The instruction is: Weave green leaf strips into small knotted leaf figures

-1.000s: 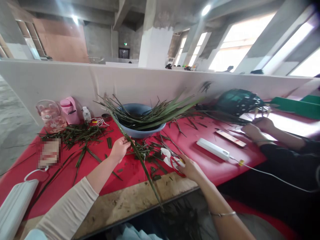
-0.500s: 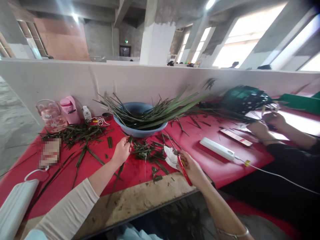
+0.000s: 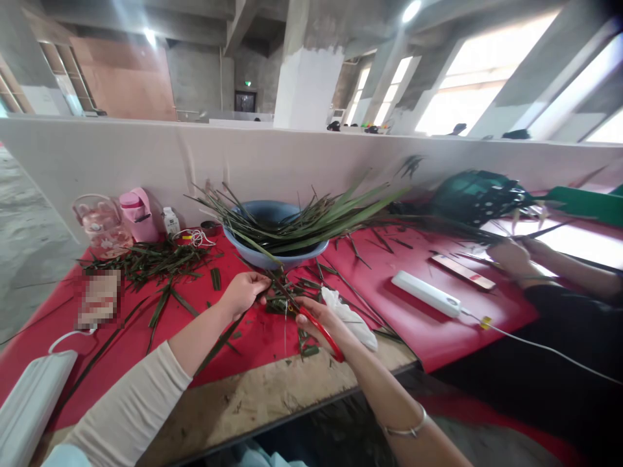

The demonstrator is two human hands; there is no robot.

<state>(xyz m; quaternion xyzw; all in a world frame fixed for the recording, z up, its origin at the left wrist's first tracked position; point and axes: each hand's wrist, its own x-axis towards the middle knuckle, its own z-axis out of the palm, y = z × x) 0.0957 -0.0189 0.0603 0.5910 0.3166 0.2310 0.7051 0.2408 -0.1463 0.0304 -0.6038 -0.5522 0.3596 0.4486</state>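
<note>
My left hand (image 3: 246, 292) is closed in a pinch on a long green leaf strip (image 3: 220, 345), whose tail hangs toward the lower left. In my right hand (image 3: 318, 319) is a pair of scissors with red handles (image 3: 331, 340). The blades point up and left, close to the fingertips of my left hand. Cut leaf scraps (image 3: 277, 305) lie under both hands. Just behind them stands a blue basin (image 3: 272, 261) with many long leaves (image 3: 335, 224) across it. A crumpled white plastic piece (image 3: 351, 321) lies right of my right hand.
A heap of leaf pieces (image 3: 156, 263) lies at left, before a pink bottle holder (image 3: 139, 214) and a clear pink bottle (image 3: 104, 227). On the right are a white power strip (image 3: 426, 294), a phone (image 3: 462, 271) and a co-worker's hands (image 3: 513, 259). A white partition (image 3: 121, 152) stands behind.
My right hand has moved left with the scissors, bringing the blades up to my left hand. My left hand has shifted slightly right. More of the white plastic piece shows now.
</note>
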